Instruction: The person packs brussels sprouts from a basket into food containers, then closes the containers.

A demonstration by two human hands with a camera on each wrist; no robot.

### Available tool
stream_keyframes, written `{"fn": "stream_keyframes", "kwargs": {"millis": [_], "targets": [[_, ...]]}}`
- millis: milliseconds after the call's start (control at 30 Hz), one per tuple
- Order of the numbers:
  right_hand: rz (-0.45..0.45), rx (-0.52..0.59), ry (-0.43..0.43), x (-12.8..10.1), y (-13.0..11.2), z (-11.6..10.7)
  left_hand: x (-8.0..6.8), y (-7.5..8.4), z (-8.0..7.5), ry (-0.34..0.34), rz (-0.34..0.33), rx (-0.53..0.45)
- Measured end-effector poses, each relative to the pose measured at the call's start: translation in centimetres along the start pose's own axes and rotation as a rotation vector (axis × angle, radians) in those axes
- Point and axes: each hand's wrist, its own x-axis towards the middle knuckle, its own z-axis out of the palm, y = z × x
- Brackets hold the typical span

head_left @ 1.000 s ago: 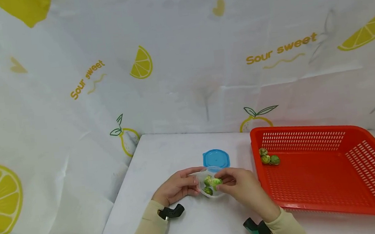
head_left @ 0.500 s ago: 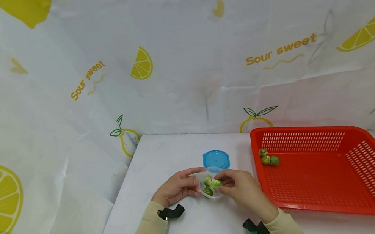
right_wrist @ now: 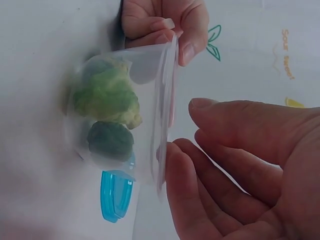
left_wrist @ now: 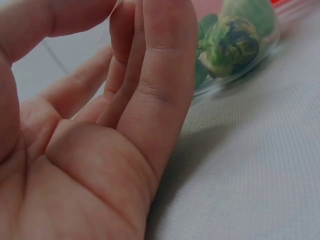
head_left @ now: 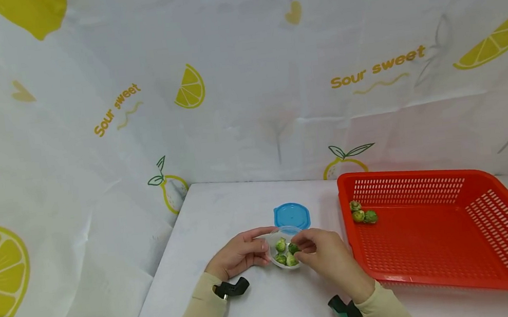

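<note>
White table (head_left: pixel 222 208); lemon-printed white cloth backdrop (head_left: pixel 245 76) behind and beside it

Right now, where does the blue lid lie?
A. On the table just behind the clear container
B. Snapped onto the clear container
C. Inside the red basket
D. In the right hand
A: the blue lid lies flat on the white table, just beyond the open clear container with its green sprouts, which the left hand holds; the red basket stands apart to the right.
</note>
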Motion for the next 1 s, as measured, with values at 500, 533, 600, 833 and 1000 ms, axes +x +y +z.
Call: {"fn": "stream_keyframes", "kwargs": {"millis": [500, 533, 600, 833, 1000], "targets": [[-0.112, 0.064, -0.11, -1.0, -1.1, -6.2, 0.0, -0.1, 0.0, 0.004, -0.012, 0.016], [-0.118, 0.049, -0.11, -1.1, -1.2, -7.1, 0.0, -0.1, 0.0, 0.002, -0.011, 0.015], [-0.125, 0.015, -0.109, -1.1, -1.1, -9.0, 0.0, -0.2, -0.1, -0.004, -0.009, 0.014], [-0.113, -0.056, -0.119, 0.6, 1.8, -15.0, 0.0, -0.1, -0.1, -0.025, 0.016, 0.014], [-0.08, -0.115, -0.159, 2.9, 5.7, -17.6, -0.2, 0.0, 0.0, -0.022, 0.011, 0.024]]}}
